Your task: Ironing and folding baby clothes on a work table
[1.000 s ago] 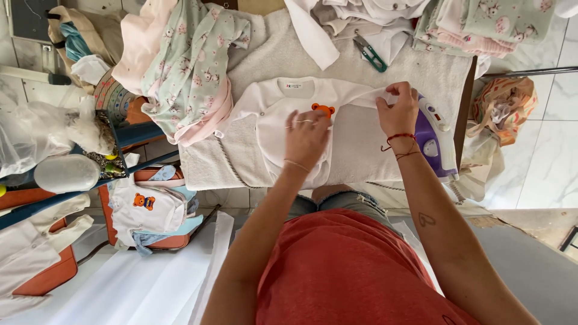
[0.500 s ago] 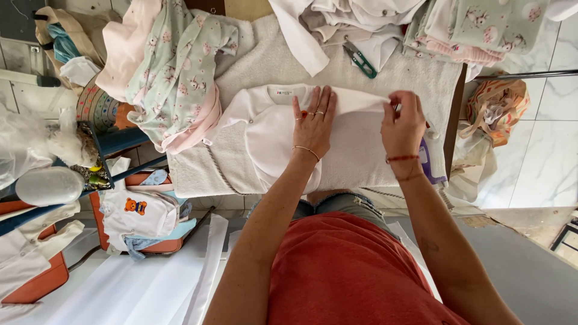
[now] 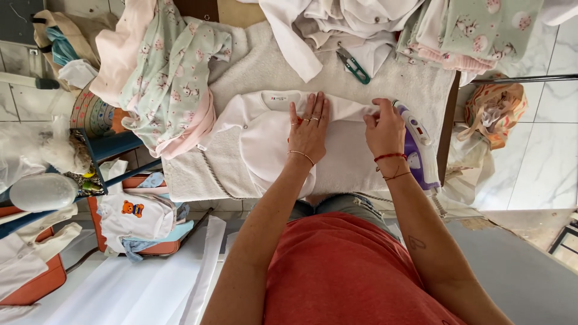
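Observation:
A small white baby garment (image 3: 265, 129) lies flat on a towel-covered board (image 3: 241, 72). My left hand (image 3: 309, 127) presses flat on its middle, fingers together and pointing away from me. At the garment's right edge, my right hand (image 3: 383, 126) pinches a fold of the white fabric. A purple and white iron (image 3: 416, 144) rests just right of that hand, partly hidden by my wrist.
Green-handled scissors (image 3: 354, 66) lie on the board beyond the garment. Piles of patterned baby clothes (image 3: 168, 78) sit at the left and along the far edge (image 3: 469, 30). A white garment with a bear print (image 3: 135, 213) lies in a case on the floor left.
My left hand slid up and to the right across the garment, covering the orange motif. My right hand shifted to pinch the right edge. The view moved slightly closer.

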